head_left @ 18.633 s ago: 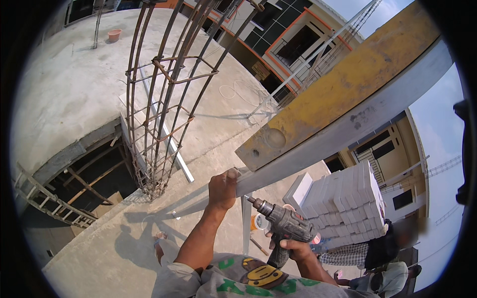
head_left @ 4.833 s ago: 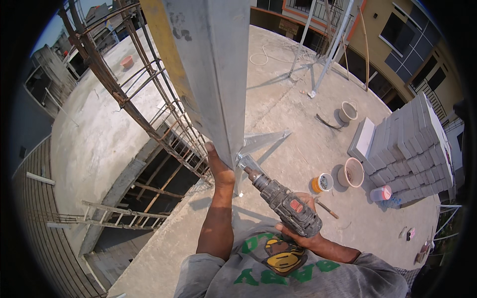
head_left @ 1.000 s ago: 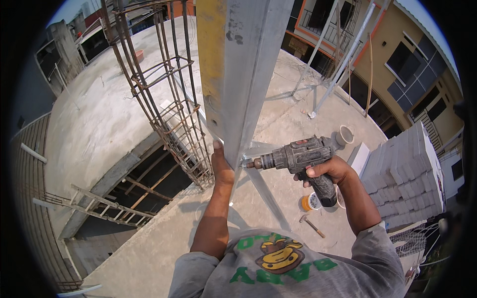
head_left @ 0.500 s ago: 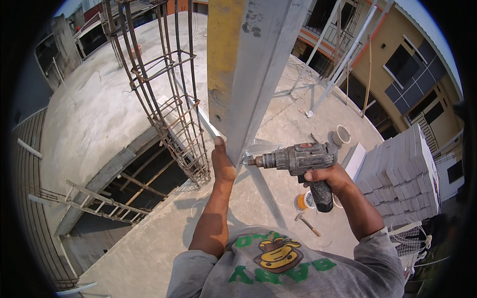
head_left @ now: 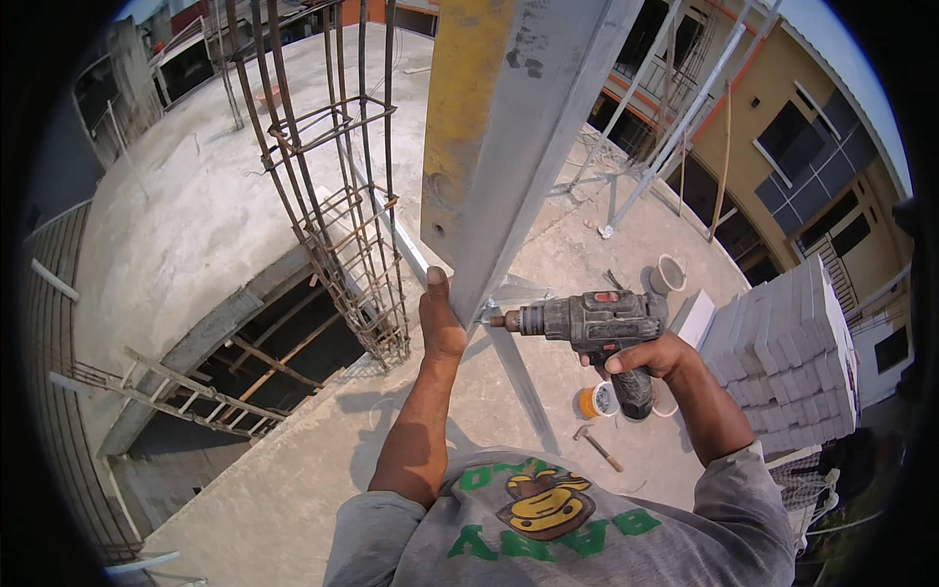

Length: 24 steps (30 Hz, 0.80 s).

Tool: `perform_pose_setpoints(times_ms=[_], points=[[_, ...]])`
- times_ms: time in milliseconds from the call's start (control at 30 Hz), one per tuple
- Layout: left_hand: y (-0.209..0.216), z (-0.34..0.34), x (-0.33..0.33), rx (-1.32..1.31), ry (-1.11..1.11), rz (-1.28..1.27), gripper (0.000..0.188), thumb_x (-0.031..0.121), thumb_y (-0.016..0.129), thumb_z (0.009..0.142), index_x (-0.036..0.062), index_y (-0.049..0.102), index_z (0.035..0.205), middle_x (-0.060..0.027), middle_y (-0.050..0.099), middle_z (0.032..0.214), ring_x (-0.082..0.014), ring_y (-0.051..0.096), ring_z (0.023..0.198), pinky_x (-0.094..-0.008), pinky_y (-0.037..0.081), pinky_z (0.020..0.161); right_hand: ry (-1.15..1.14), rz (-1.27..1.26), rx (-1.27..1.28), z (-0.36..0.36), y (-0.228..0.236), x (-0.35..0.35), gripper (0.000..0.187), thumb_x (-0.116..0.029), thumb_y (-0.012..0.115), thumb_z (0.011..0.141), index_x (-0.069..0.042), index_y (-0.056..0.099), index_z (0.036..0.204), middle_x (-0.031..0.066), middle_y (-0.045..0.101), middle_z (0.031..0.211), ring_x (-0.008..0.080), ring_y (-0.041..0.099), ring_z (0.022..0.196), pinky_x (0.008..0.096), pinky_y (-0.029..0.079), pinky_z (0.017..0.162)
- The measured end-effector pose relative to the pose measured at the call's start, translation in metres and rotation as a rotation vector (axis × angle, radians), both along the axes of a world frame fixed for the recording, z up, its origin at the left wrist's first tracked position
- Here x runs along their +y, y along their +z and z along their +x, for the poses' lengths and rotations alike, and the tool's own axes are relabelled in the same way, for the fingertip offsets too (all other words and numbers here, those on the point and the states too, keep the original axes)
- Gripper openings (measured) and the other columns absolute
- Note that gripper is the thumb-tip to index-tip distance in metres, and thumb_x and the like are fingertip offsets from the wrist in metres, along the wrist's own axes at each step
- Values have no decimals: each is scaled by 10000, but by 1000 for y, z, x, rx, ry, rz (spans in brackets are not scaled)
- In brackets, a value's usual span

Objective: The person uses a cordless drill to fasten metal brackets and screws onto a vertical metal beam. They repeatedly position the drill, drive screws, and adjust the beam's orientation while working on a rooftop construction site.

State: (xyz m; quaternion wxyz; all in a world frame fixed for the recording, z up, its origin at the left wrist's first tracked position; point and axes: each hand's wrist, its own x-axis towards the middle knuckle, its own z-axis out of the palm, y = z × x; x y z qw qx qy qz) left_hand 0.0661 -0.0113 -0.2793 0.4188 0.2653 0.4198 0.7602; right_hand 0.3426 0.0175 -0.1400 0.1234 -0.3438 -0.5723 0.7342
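Sunlit concrete point(head_left: 274, 499) lies beneath a metal post point(head_left: 533, 147), the left hand point(head_left: 442, 325) clasping its near end, most fingers hidden, the right hand point(head_left: 653, 356) curling its fingers around a drill point(head_left: 608, 318) aimed there.

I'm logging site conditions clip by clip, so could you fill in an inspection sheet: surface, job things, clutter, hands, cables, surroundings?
Surface: pale concrete slab.
Job things: grey metal beam, yellow bar along it; drill, tip at the beam's lower end, contact unclear.
Clutter: hammer, orange-and-white tub, pale bucket, block stack.
Hands: left hand holds the beam's lower end, fingers largely hidden; right hand holds the drill.
Cables: nothing seen on the drill.
Surroundings: rebar cage, slab opening, ladder, buildings.
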Motion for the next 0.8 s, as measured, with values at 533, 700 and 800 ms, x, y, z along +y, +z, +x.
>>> perform_pose_setpoints(times_ms=[533,700,800], points=[[10,3,-3,-11,14,8,915,784,352,911,-58,695,1019,-73,669,884,-142,596,826,-283,463,765,-97,140,-37,-7,8,-20,643,-60,818,654,-28,591,1255,98,697,974,183,661,892,341,545,761],[11,6,-1,-100,14,88,897,752,392,922,-75,609,1194,-111,671,1059,-172,631,950,-313,482,876,-174,64,-75,-1,-2,-18,574,-92,829,684,-23,620,1214,112,694,974,185,665,809,333,565,686],[11,6,-2,-92,-17,94,899,751,400,920,-74,574,1233,-117,654,1117,-181,624,1012,-324,471,923,-251,120,-125,0,-5,-21,626,-160,824,726,-31,575,1285,103,685,1005,186,659,849,337,574,700]])
